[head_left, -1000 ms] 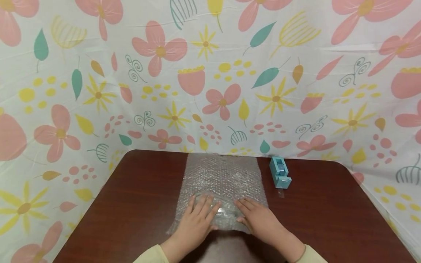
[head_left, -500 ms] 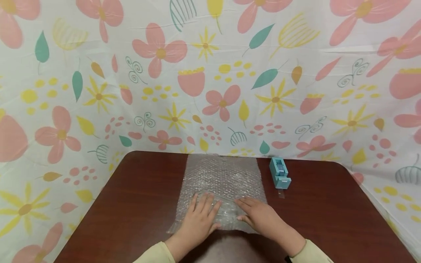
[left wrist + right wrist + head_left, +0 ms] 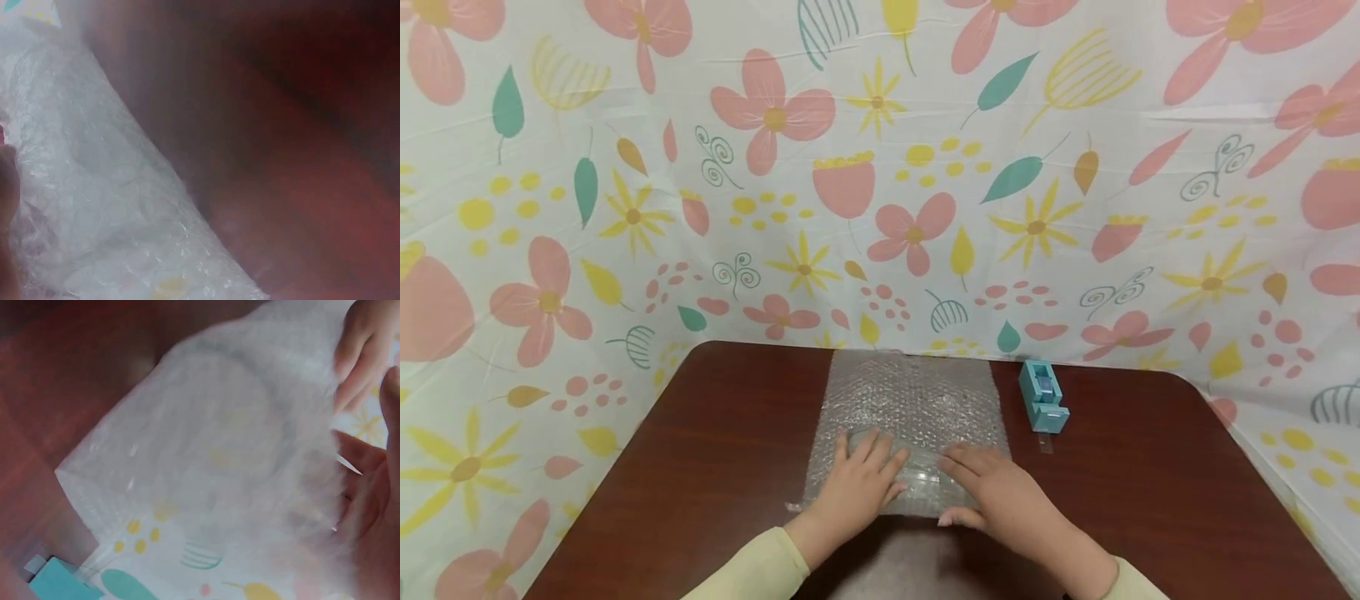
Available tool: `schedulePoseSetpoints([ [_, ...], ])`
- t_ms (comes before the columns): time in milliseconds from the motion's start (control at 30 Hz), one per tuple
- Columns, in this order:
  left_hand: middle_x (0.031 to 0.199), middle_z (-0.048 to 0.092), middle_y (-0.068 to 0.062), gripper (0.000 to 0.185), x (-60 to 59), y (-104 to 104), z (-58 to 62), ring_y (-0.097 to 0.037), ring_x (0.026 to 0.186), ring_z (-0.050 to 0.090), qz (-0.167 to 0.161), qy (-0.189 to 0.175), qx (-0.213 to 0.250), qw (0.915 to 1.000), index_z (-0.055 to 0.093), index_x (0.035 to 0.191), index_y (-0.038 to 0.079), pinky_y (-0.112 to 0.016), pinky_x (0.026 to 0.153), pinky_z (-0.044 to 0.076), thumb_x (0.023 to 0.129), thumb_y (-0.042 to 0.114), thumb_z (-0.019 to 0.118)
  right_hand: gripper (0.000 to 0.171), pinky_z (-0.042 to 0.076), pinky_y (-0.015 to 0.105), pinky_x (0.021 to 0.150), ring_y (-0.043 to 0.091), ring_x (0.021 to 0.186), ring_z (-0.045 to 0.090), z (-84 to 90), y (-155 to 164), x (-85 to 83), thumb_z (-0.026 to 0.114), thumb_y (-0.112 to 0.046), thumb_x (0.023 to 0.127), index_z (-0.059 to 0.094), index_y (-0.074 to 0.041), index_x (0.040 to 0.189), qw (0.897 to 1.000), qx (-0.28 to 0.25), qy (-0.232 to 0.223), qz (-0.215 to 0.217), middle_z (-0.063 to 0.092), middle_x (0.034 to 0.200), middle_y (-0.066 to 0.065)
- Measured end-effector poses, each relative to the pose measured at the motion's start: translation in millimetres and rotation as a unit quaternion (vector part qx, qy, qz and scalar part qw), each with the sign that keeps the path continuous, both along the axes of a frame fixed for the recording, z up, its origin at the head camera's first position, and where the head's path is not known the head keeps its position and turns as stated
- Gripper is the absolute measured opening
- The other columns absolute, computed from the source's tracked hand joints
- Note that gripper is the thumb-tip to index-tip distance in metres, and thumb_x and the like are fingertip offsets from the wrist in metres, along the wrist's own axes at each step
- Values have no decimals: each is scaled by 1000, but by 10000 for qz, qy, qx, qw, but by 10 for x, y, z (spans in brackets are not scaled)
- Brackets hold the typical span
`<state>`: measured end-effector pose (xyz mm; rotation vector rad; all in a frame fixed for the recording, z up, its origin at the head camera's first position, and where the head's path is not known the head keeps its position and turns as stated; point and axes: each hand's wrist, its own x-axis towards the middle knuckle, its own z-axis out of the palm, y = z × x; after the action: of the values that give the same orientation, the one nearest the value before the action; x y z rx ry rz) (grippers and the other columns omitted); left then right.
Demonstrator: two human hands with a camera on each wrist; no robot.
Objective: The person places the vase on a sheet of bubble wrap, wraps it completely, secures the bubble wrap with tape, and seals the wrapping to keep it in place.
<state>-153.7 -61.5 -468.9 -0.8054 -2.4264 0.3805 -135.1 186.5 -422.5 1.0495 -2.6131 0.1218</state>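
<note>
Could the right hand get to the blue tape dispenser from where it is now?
Probably yes. The right hand lies flat on the bubble wrap, and the tape dispenser stands just beyond it on that side, on bare table with nothing between them.

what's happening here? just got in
A person has both hands on a sheet of bubble wrap spread on a dark wooden table. The left hand and right hand press flat on its near end, which is rolled or folded over something inside; what it is can't be made out. A blue tape dispenser sits just right of the sheet, untouched.
</note>
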Motion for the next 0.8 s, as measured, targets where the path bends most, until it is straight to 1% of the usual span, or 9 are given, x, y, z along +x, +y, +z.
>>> schedulePoseSetpoints([
  [133,140,61,3,48,-38,6,49,-18,132,56,14,-384,185,9991,58,142,32,-49,103,54,103,57,47,68,58,47,95,24,124,67,-41,-20,162,58,-65,92,66,-13,135,9975,-121,684,152,69,136,2],
  [233,138,62,2,46,-60,18,56,-19,131,57,-29,-533,345,9980,59,140,30,-50,102,54,103,55,49,69,54,43,100,22,127,65,-122,-7,227,54,-67,93,65,-15,137,9932,-166,1155,37,68,137,0],
  [300,138,61,2,45,-71,27,60,-19,131,57,-44,-627,406,9972,59,140,30,-50,102,54,103,53,49,70,43,37,116,19,131,61,-205,17,237,58,-68,91,64,-15,137,9900,-197,1395,-52,68,139,0],
  [367,139,61,2,45,-77,33,67,-19,131,57,-34,-680,402,9969,59,140,29,-50,102,54,104,53,49,75,23,33,129,15,146,48,-302,45,232,62,-69,87,61,-15,140,9872,-73,1586,-153,66,141,1],
  [467,140,61,2,45,-76,33,85,-19,132,56,3,-782,356,9963,58,142,29,-50,103,54,104,52,48,90,-7,33,133,12,162,15,-419,63,202,71,-69,77,54,-14,146,9827,206,1836,-147,65,144,3],
  [533,141,60,1,45,-75,30,95,-19,133,55,17,-853,310,9959,57,143,28,-50,104,53,105,51,47,93,-9,38,133,14,163,1,-470,57,166,70,-71,76,52,-13,147,9784,380,2030,-109,64,144,3],
  [600,141,60,0,45,-73,25,104,-20,134,54,16,-902,285,9955,57,143,27,-50,104,53,105,50,47,86,-7,40,133,17,162,18,-484,35,119,64,-72,82,54,-13,144,9742,454,2207,-82,65,143,3],
  [700,143,58,0,45,-66,15,107,-21,136,53,-22,-913,186,9957,55,144,26,-51,105,52,105,49,48,72,-6,41,133,17,145,49,-500,6,39,39,-71,98,60,-15,139,9721,463,2298,-52,67,141,1],
  [800,145,57,-1,46,-42,10,102,-22,137,52,-94,-871,95,9961,54,145,26,-52,107,52,105,48,48,77,-5,41,133,18,129,62,-512,-3,-36,16,-67,104,64,-16,136,9722,442,2299,66,68,138,1],
])
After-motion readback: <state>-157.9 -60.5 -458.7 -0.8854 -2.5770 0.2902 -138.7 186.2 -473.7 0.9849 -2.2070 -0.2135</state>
